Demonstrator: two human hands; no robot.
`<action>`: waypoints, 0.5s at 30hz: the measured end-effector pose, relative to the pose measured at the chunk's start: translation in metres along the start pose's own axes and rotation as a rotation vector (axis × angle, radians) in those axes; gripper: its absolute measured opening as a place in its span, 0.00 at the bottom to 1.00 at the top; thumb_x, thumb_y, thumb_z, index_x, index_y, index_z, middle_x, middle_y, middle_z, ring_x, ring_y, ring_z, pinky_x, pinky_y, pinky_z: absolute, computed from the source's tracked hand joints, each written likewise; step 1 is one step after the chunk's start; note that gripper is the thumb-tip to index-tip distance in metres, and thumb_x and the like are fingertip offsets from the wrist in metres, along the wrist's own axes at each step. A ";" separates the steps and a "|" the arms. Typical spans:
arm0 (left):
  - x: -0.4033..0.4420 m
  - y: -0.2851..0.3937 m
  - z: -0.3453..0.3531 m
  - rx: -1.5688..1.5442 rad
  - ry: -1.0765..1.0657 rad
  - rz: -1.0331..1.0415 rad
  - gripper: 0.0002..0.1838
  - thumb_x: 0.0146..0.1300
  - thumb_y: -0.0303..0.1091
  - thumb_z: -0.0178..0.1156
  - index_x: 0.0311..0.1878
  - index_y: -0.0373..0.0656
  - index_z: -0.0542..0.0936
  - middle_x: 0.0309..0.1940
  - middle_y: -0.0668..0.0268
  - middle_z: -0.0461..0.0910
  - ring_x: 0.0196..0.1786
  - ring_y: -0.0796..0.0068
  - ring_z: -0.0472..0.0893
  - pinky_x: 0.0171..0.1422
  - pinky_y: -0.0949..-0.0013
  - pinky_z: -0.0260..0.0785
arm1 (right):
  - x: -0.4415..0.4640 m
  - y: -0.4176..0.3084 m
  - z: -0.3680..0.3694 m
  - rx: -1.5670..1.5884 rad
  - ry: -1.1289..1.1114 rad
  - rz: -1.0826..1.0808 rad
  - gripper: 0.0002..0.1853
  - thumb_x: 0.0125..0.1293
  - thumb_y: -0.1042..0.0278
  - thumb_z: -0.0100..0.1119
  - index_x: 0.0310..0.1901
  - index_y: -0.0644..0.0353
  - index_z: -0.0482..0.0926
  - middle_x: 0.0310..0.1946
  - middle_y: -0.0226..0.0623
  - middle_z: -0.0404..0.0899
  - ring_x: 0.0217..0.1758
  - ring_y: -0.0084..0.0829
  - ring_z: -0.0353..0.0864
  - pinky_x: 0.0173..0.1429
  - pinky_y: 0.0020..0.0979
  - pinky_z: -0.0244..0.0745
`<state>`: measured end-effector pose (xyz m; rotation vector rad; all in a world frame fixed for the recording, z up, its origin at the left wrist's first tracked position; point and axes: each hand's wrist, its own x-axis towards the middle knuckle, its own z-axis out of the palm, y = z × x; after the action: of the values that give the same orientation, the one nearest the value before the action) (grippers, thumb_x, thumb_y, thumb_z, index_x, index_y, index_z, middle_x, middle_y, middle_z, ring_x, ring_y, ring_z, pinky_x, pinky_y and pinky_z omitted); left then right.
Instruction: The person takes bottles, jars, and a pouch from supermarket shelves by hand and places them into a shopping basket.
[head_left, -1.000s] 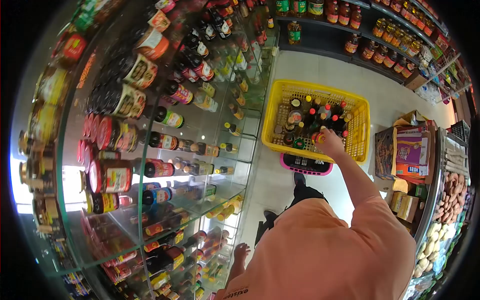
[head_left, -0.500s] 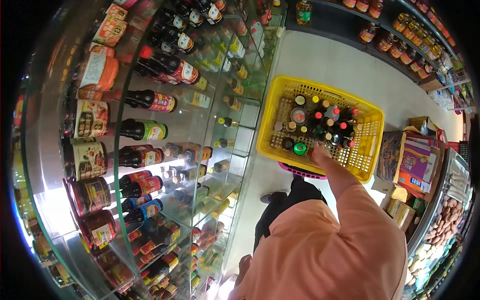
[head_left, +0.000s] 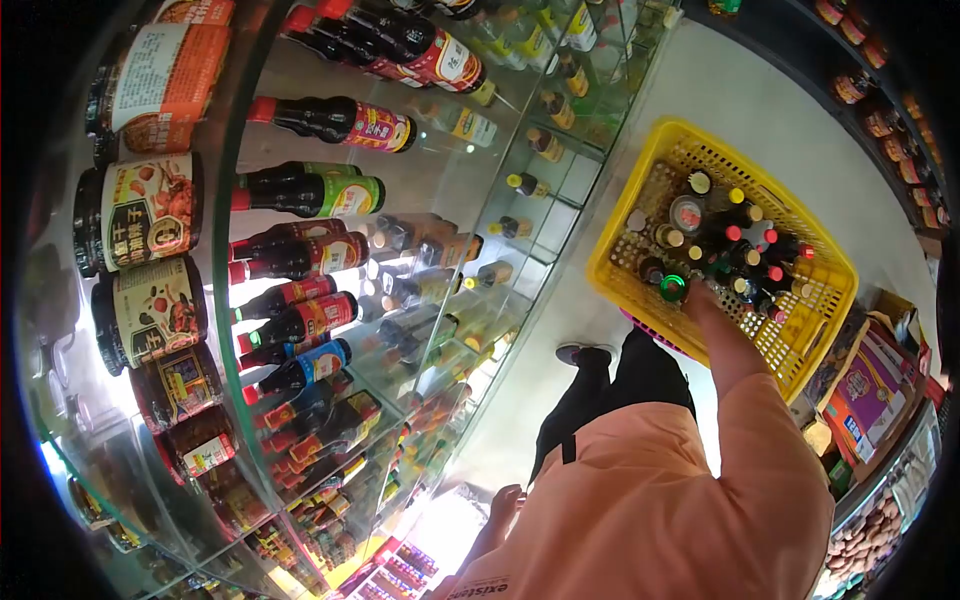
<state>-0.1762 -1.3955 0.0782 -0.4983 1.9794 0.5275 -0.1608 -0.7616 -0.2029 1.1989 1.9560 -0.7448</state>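
My right hand (head_left: pixel 703 298) reaches down into a yellow plastic basket (head_left: pixel 612 235) and touches the bottles standing in it. Its fingers are hidden among the bottle tops, so I cannot tell whether they grip one. Right beside it is a bottle with a bright green cap (head_left: pixel 673 288). Around them stand several upright bottles with red, yellow and pale caps, and a jar with a round lid (head_left: pixel 686 213). Low at my side hangs my left hand (head_left: pixel 508 503), its fingers loosely bent and apart, with nothing visible in it.
Glass shelves (head_left: pixel 440 330) on the left hold many sauce bottles and jars. A dark shelf (head_left: pixel 800 60) with jars curves along the upper right. Cardboard boxes (head_left: pixel 870 385) stand right of the basket, near brown produce (head_left: pixel 865 545). Something pink lies under the basket.
The view has shifted left and closer to the shelves, so the basket appears further right and more tilted. My right hand stays down among the bottles. More of my left hand shows.
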 end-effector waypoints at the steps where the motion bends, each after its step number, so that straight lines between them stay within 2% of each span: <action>1: 0.001 -0.002 0.001 -0.006 0.008 -0.006 0.20 0.71 0.40 0.56 0.60 0.37 0.76 0.46 0.56 0.85 0.45 0.66 0.85 0.48 0.65 0.77 | -0.001 -0.008 -0.005 0.005 -0.027 -0.014 0.34 0.54 0.67 0.72 0.61 0.61 0.66 0.58 0.56 0.77 0.61 0.55 0.79 0.60 0.48 0.79; 3: 0.008 -0.011 0.001 -0.057 -0.001 0.001 0.19 0.71 0.40 0.56 0.60 0.40 0.76 0.47 0.57 0.85 0.45 0.67 0.86 0.47 0.66 0.76 | -0.006 -0.013 -0.004 0.031 -0.004 -0.059 0.36 0.53 0.68 0.73 0.62 0.60 0.65 0.60 0.57 0.74 0.61 0.56 0.78 0.60 0.48 0.78; 8: 0.023 -0.034 0.012 -0.246 -0.010 -0.026 0.18 0.72 0.40 0.55 0.60 0.43 0.76 0.47 0.59 0.85 0.45 0.69 0.86 0.46 0.67 0.75 | 0.010 -0.015 0.010 0.024 0.081 0.002 0.43 0.54 0.63 0.74 0.68 0.58 0.58 0.61 0.61 0.71 0.61 0.57 0.78 0.61 0.48 0.77; 11: 0.035 -0.042 0.018 -0.336 -0.031 -0.055 0.18 0.72 0.40 0.55 0.60 0.43 0.76 0.46 0.59 0.85 0.44 0.69 0.86 0.46 0.67 0.75 | 0.025 0.002 0.017 0.037 0.020 -0.117 0.45 0.55 0.59 0.73 0.70 0.56 0.56 0.61 0.60 0.72 0.61 0.56 0.77 0.61 0.48 0.77; 15: 0.025 -0.017 0.022 -0.354 -0.029 -0.078 0.18 0.71 0.39 0.56 0.60 0.43 0.76 0.46 0.60 0.85 0.43 0.70 0.86 0.45 0.67 0.75 | 0.043 0.034 0.036 0.015 -0.023 -0.173 0.39 0.57 0.57 0.71 0.68 0.57 0.63 0.57 0.58 0.75 0.59 0.55 0.79 0.58 0.47 0.77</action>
<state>-0.1615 -1.3999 0.0442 -0.7783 1.8367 0.8374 -0.1335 -0.7548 -0.2621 1.0341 2.0563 -0.8592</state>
